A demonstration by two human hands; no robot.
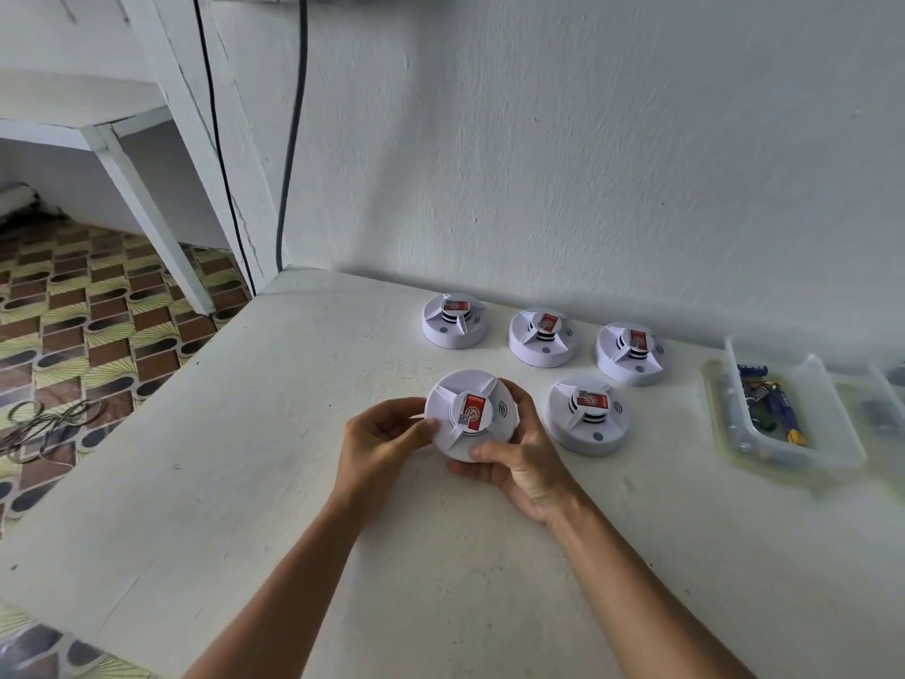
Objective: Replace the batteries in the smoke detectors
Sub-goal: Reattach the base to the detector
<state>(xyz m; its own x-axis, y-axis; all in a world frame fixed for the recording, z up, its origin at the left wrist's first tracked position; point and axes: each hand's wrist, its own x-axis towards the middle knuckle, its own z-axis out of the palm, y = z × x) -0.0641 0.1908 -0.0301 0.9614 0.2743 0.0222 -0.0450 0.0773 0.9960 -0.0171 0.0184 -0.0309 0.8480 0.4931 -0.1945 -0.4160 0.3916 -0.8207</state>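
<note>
Both hands hold one white round smoke detector (467, 414) with a red label just above the white table (274, 482). My left hand (379, 445) grips its left rim, and my right hand (519, 463) wraps its right and lower rim. Another detector (585, 416) lies just to the right of it. Three more detectors stand in a row near the wall: one at the left (454, 320), one in the middle (540, 336), one at the right (629, 352). A clear plastic tray (822, 433) at the right holds several blue batteries (786, 409).
A second clear container (886, 409) sits at the right edge of the frame. The wall runs right behind the row of detectors. The table's left edge drops to a patterned floor where cables (44, 426) lie. Black cords (289, 154) hang down the wall corner.
</note>
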